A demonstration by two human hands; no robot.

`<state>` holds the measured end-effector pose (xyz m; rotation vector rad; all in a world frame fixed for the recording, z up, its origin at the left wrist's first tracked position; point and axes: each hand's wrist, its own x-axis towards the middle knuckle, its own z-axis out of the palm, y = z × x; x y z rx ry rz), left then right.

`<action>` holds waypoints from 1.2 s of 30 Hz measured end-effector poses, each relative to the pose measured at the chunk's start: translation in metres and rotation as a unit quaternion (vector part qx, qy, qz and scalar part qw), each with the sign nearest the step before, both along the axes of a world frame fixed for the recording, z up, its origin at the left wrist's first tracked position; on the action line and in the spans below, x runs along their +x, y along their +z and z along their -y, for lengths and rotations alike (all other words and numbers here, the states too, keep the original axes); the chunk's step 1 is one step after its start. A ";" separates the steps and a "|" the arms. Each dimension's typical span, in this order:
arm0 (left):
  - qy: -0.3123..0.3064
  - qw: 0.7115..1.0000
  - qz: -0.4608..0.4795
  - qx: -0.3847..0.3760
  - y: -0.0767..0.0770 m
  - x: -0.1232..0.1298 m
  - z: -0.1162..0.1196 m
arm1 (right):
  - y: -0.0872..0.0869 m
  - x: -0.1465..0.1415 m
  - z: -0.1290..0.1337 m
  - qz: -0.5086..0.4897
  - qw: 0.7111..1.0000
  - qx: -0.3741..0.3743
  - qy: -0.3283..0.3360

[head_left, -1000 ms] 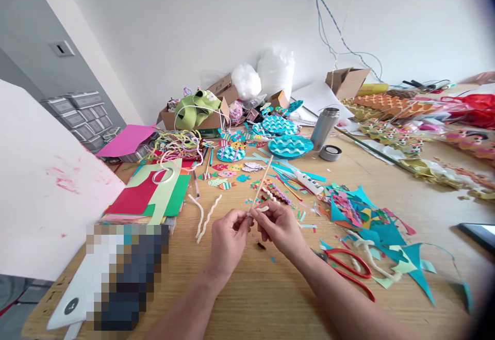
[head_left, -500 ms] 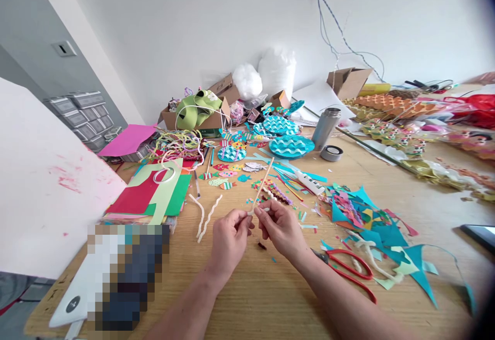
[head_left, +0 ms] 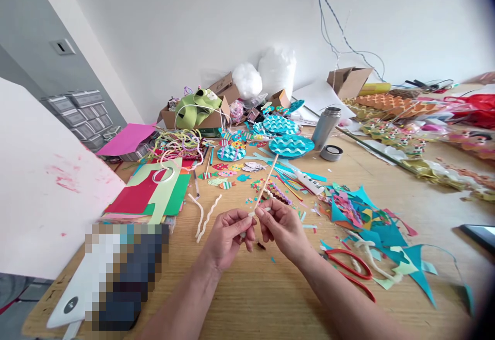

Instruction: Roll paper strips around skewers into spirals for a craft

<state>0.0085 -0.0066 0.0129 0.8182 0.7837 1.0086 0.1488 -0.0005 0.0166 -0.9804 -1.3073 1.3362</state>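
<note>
My left hand [head_left: 231,232] is closed in a pinch on a white pipe cleaner [head_left: 252,214], a short end of which pokes out below its fingers. Opposite it, my right hand [head_left: 281,226] pinches the same pipe cleaner, its other end sticking out above the forefinger. A thin wooden stick [head_left: 266,181] rises tilted from between the fingertips, with the pipe cleaner at its lower end. Whether the pipe cleaner goes fully round the stick is hidden by the fingers. Two wavy cream pipe cleaners [head_left: 209,217] lie left of my hands.
Red-handled scissors [head_left: 350,265] lie beside my right forearm, near blue paper scraps [head_left: 386,234]. Ahead are paper fish [head_left: 227,173], a glue tube [head_left: 310,182], blue wavy discs [head_left: 292,146] and a steel flask [head_left: 327,127]. Coloured paper sheets [head_left: 176,195] are stacked to the left.
The fingers of my left hand have shifted and opened out slightly, showing a pipe cleaner end below them. The stick's tip has moved a little to the right.
</note>
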 end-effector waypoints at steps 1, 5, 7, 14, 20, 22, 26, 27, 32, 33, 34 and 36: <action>-0.007 1.000 0.005 -0.005 0.000 0.000 0.000 | 0.001 0.000 0.000 -0.006 1.000 0.000 0.003; -0.033 0.999 -0.006 -0.013 -0.002 -0.002 -0.003 | -0.002 0.001 -0.003 -0.010 1.000 0.005 -0.003; -0.028 0.999 -0.012 -0.012 -0.003 -0.003 -0.004 | -0.004 0.001 -0.004 -0.014 1.000 0.001 -0.003; 0.017 0.999 -0.044 0.007 -0.002 -0.004 -0.004 | -0.002 0.003 -0.007 -0.056 0.997 -0.035 0.031; 0.001 0.997 -0.070 0.028 -0.001 -0.003 -0.003 | -0.006 0.003 -0.010 -0.054 0.997 -0.035 0.037; -0.001 0.994 -0.098 0.041 -0.002 -0.002 -0.003 | -0.007 0.002 -0.011 -0.038 0.999 -0.029 0.026; 0.043 0.971 -0.208 0.107 -0.007 0.002 -0.003 | -0.008 0.002 -0.011 -0.007 1.000 -0.024 -0.003; 0.061 0.958 -0.244 0.138 -0.009 0.003 -0.002 | -0.008 0.001 -0.011 -0.002 1.000 -0.025 -0.007; 0.124 0.864 -0.404 0.273 -0.016 0.005 0.002 | -0.006 0.000 -0.010 0.019 0.999 -0.035 -0.005; 0.133 0.851 -0.422 0.282 -0.016 0.004 0.002 | -0.005 0.000 -0.009 0.023 0.999 -0.037 -0.002; 0.140 0.841 -0.436 0.288 -0.016 0.004 0.003 | -0.005 0.000 -0.009 0.029 0.999 -0.039 0.002; 0.149 0.825 -0.458 0.295 -0.016 0.003 0.002 | -0.005 0.000 -0.009 0.046 0.998 -0.043 0.009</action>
